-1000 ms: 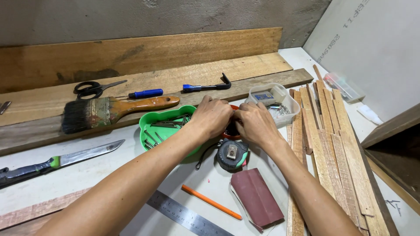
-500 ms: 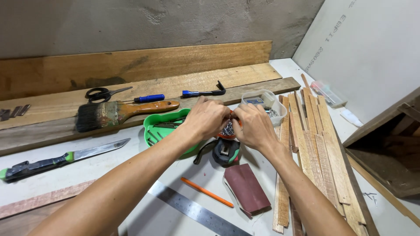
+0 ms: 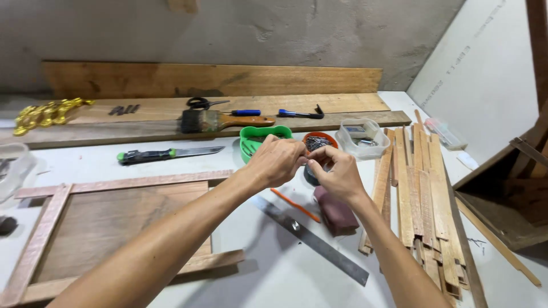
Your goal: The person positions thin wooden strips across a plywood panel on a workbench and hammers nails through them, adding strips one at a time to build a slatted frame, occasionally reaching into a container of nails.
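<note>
Both hands had risen off the tape measure point(image 3: 310, 173), now just below them. The left hand point(image 3: 278, 159) and right hand point(image 3: 337, 171) pinched together; what they held could not be told. Behind the grip sat the orange bowl point(image 3: 317, 140) of nails.

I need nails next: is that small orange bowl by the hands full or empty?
Not empty. The orange bowl holds a heap of dark nails, seen just behind the left hand and right hand.
</note>
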